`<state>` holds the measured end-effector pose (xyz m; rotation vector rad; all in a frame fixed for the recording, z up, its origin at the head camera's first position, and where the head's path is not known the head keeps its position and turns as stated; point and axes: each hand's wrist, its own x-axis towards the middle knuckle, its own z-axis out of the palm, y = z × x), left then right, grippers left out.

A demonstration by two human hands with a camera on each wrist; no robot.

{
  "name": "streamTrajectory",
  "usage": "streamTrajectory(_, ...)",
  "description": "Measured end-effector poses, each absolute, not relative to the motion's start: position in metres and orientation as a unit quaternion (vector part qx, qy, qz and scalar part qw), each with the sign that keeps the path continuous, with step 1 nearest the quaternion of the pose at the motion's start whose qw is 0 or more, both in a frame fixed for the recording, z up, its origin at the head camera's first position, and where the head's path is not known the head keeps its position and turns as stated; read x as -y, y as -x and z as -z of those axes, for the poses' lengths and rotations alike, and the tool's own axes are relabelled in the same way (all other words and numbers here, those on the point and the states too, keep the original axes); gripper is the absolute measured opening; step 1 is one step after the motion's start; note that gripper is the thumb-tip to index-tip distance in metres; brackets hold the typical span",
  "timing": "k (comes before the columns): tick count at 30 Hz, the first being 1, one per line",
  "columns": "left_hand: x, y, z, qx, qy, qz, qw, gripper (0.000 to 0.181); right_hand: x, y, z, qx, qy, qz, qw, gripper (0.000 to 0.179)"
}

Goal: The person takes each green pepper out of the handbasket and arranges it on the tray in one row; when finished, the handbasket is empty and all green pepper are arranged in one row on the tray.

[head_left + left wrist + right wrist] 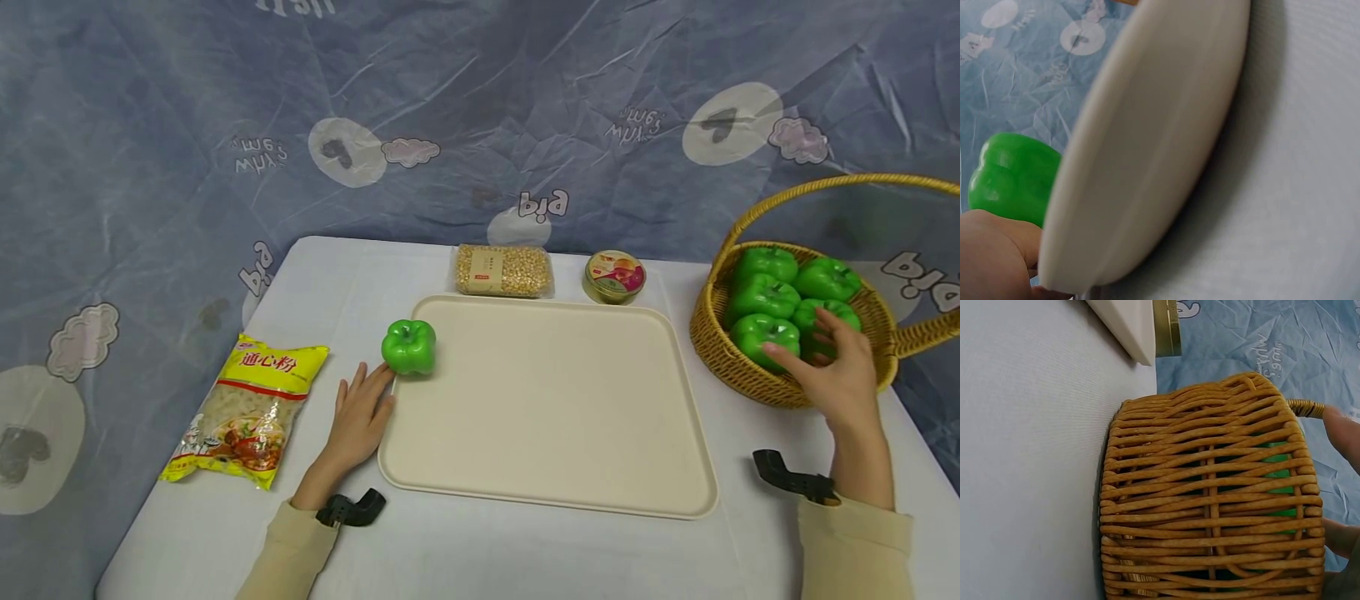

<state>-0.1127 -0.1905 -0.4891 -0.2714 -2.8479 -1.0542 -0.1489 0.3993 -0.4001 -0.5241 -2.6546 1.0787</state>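
A green bell pepper (408,347) stands on the upper left corner of a cream tray (555,408). My left hand (362,417) lies flat beside the tray's left edge with fingers extended, a fingertip right at that pepper; the left wrist view shows the hand close below the pepper (1013,178). Over a wicker basket (738,371) at the right, my right hand (843,367) reaches down, thumb and fingers spread apart. Its fingers overlap a green bell pepper (806,317) at the basket's near right, and its thumb overlaps another pepper (761,333). In the right wrist view, the basket wall hides most of the peppers.
A yellow bag of pasta (251,408) lies left of the left hand. Behind the tray are a pack of corn kernels (504,271) and a round tin (614,277). The basket's tall handle (832,182) arches above its far side. A patterned blue cloth (480,125) hangs behind the table.
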Motion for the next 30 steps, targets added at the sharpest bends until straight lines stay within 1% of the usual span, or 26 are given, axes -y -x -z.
streamTrajectory(14,0.1903,0.1122,0.4895,0.934,0.087,0.344,0.045,0.047,-0.4007,0.1511,0.4028,0.937,0.131,-0.307,0.1,0.088)
streamTrajectory(21,0.1909,0.1121,0.4896,0.933,0.091,0.346,0.044,0.048,-0.4055,0.1517,0.4029,0.95,0.103,-0.284,0.077,0.088)
streamTrajectory(26,0.191,0.1125,0.4896,0.932,0.093,0.347,0.046,0.048,-0.4057,0.1528,0.4018,0.955,0.107,-0.274,0.048,0.088)
streamTrajectory(30,0.1909,0.1125,0.4895,0.932,0.094,0.347,0.046,0.048,-0.4058,0.1534,0.4022,0.955,0.111,-0.272,0.042,0.088)
